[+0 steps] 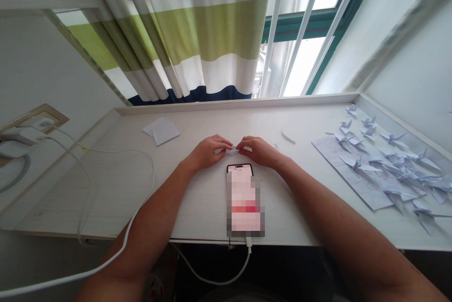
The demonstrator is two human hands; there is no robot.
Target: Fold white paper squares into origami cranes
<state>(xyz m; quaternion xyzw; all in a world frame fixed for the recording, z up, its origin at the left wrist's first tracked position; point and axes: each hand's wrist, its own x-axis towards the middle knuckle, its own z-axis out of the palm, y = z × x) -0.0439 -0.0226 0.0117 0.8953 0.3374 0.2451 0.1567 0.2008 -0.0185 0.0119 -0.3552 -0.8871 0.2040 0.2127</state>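
My left hand and my right hand meet at the middle of a white desk. Both pinch a small folded piece of white paper between their fingertips, pressing it against the desk top. Just in front of my hands lies a phone, face up, with a white cable plugged into its near end. My forearms reach in from the bottom of the view on either side of the phone.
Several folded paper cranes lie on a printed sheet at the right. Square paper sheets sit at the back left, a paper scrap at the back. A charger cable crosses the left side. A curtain hangs behind.
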